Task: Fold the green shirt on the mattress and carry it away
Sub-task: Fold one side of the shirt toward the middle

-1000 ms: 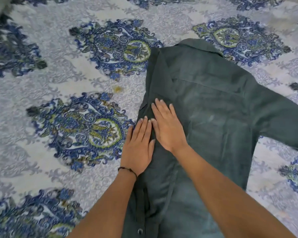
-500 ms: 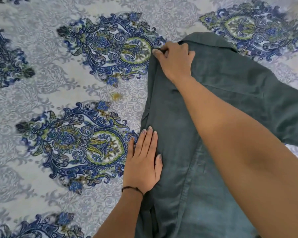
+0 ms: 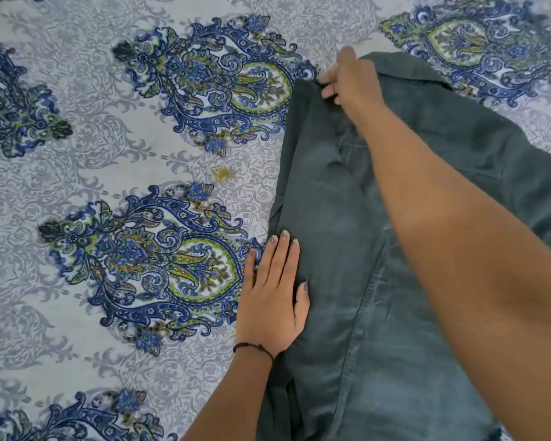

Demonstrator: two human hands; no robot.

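Note:
The dark green shirt [image 3: 334,218] lies on the mattress [image 3: 77,186], collar at the far end and its left side folded in along a straight edge. My left hand [image 3: 272,297] rests flat, fingers together, on that folded edge at mid-length, half on the sheet. My right hand [image 3: 350,81] reaches across to the far left corner near the collar and pinches the fabric there. My right forearm covers much of the shirt's middle. The other sleeve runs off the right edge of the view.
A patterned sheet with blue and green paisley medallions on pale grey covers the mattress. A small yellowish stain [image 3: 223,174] sits on the sheet just left of the shirt. Open sheet stretches to the left.
My right hand left its place beside the left hand, slid up the folded edge to the collar corner and closed on the fabric. The left hand stayed pressing on the fold.

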